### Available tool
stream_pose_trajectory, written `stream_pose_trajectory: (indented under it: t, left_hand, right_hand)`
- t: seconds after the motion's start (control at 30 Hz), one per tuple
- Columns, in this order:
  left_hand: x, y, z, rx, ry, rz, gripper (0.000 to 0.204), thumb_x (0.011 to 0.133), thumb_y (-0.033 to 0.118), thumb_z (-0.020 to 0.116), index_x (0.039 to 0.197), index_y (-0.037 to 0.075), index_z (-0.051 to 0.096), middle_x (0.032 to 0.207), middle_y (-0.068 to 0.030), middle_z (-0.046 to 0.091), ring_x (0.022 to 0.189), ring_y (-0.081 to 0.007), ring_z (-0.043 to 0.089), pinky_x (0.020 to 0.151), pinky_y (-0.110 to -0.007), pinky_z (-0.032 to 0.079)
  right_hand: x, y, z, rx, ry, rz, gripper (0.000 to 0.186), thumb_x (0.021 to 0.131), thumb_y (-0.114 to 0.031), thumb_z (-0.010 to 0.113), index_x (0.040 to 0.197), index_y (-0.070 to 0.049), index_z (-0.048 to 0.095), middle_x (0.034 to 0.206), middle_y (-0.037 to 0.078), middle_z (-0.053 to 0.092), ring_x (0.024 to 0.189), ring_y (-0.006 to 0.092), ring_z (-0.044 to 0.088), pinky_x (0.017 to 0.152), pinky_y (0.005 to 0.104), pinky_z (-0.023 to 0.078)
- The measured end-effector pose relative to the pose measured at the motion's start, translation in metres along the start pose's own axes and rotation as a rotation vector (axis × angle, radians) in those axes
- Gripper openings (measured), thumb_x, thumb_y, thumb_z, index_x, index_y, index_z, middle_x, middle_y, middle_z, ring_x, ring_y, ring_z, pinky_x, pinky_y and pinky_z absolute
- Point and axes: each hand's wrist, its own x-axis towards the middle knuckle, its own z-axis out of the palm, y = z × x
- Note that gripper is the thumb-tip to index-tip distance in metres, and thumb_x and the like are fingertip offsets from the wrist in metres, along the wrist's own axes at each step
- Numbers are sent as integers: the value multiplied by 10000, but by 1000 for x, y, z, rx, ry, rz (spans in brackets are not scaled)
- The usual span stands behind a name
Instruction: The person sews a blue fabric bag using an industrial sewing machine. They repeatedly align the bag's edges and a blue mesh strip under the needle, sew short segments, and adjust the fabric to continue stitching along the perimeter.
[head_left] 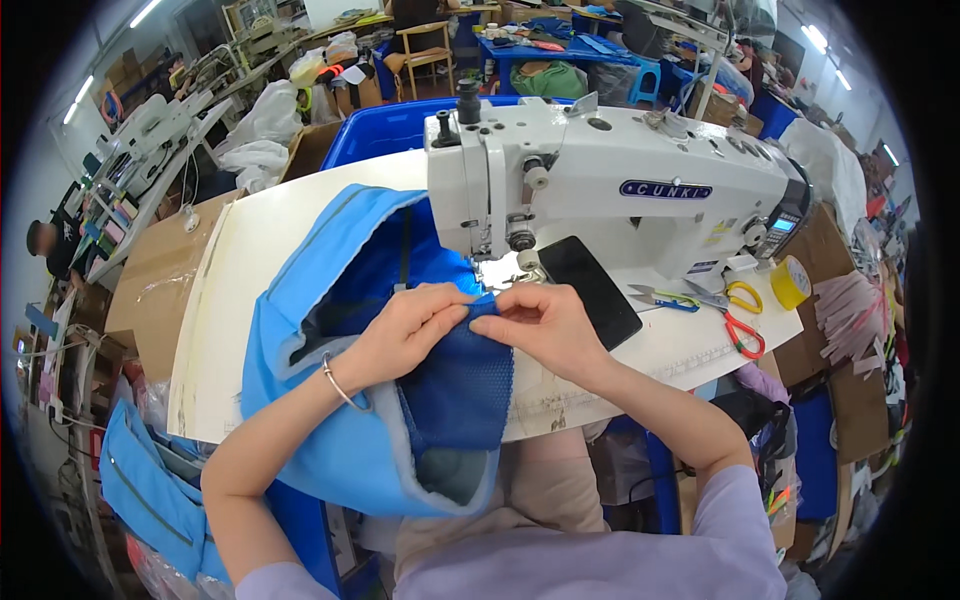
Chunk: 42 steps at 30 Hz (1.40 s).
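Observation:
My left hand (415, 325) pinches the edge of dark blue mesh fabric (455, 385), part of a light blue padded bag piece (290, 390) with pale raw edges and a dark zipper. My right hand (535, 325) pinches the same edge, fingertips close to those of my left. Both hands are just in front of the lit needle area of a white sewing machine (600, 175); whether the fabric lies under the presser foot is hidden. A black tablet-like slab (590, 295) lies right of my right hand on the pale table (215, 330).
Scissors (740, 330), snips (665, 300) and a yellow tape roll (790, 283) lie at the right. A blue bin (355, 140) stands behind the table, cardboard (150, 280) at the left. More light blue pieces (150, 500) hang lower left. A person (60, 240) is at the far left.

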Motion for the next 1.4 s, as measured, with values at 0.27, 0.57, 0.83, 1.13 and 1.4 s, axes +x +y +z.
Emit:
stream_pose_trajectory:
  t: [0.27,0.57,0.83,1.13,1.4]
  left_hand:
    - [-6,3,-2,-73,-28,22,229,1024,170,548,1108,-24,635,866,-166,616,802,-321,583,766,-396,473]
    - [4,19,0,-237,100,-208,195,970,166,694,1050,-12,707,942,-11,689,874,-65,594,798,-239,482]
    - [-15,13,-12,-495,-96,-424,196,927,160,755,990,-25,738,859,-10,716,810,-50,597,728,-221,475]
    - [34,-41,-13,121,5,-304,175,876,137,761,971,-10,760,900,-115,762,836,-194,701,787,-310,525]
    - [29,-65,4,171,-51,-396,181,882,123,778,1024,11,781,990,-100,780,881,-164,718,834,-278,551]
  right_hand:
    - [2,4,7,249,-10,30,288,850,-126,821,1106,-10,757,878,39,706,758,54,631,691,222,510]
    - [-2,8,10,234,155,-21,202,842,-93,805,1004,23,769,873,59,755,804,76,663,716,231,519]
    - [-6,13,-4,146,-153,-20,148,905,-93,732,1010,4,771,1009,88,751,879,96,665,771,260,527]
    - [1,51,3,-972,-273,-830,212,681,-179,678,783,4,714,888,129,659,915,279,601,838,363,517]
    - [-2,60,5,-950,-188,-881,235,704,-152,655,790,59,713,954,220,686,941,302,615,795,370,488]
